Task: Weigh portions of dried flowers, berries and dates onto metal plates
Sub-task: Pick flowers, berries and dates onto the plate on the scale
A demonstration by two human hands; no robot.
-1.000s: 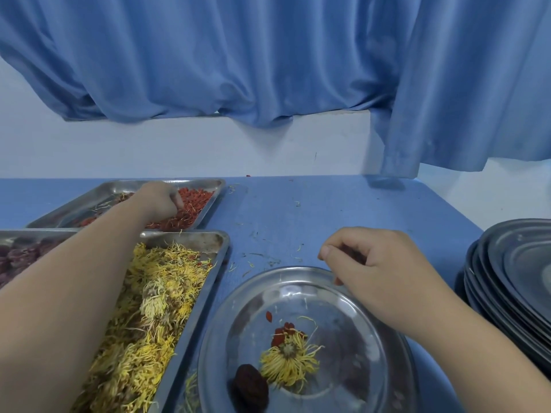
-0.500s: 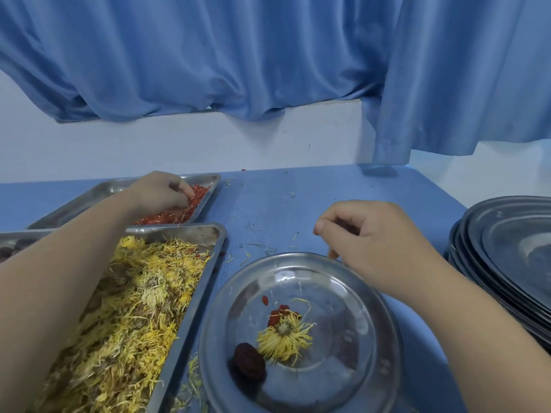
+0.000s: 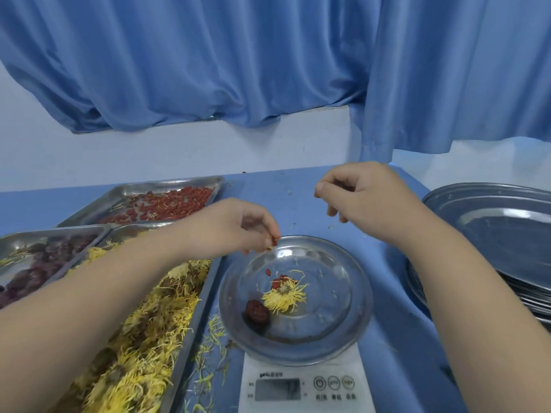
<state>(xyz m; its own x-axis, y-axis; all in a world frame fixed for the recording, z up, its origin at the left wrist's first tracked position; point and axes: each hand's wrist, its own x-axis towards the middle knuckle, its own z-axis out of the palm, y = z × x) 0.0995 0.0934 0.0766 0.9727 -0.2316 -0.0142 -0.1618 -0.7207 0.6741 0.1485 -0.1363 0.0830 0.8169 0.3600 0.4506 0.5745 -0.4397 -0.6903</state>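
Left hand (image 3: 235,228) pinches berries (image 3: 273,241) above plate (image 3: 334,311) on scale (image 3: 304,389). Right hand (image 3: 363,198): fingers curled, contents indiscernible.

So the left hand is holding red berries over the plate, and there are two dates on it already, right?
Not quite: the head view shows only one date on the plate. The left hand does hold red berries over it.

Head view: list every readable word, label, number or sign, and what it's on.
Power symbol: on the left button of the scale.
Brand mark above the scale's display: too blurred to read.
Display digits: too blurred to read.
Icons on the other two buttons: too blurred to read.
Labels under the three buttons: too blurred to read.
Nothing else shows text.
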